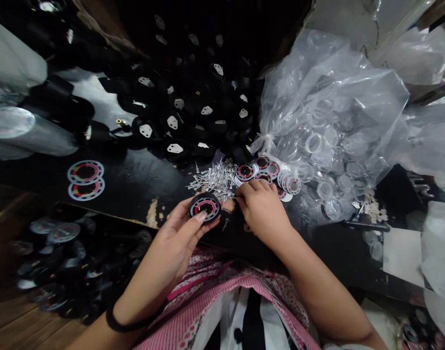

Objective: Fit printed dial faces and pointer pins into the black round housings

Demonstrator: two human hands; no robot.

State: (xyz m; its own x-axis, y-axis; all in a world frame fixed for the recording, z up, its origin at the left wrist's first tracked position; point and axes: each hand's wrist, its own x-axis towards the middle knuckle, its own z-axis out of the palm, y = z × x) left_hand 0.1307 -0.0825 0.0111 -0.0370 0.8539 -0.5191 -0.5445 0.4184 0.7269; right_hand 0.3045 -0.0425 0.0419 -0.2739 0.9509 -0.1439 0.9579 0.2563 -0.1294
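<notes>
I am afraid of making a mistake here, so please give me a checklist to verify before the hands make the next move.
1. Left hand holds the black dial housing face up, between thumb and fingers: ok.
2. Right hand has something picked up: cannot tell, its fingertips are curled under.
3. Metal pin pile lies beside the right hand, within reach: ok.
4. Printed dial discs lie at the right hand's fingertips: ok.
5. No pins astray: not ok, one loose pin lies near the edge of the table.
</notes>
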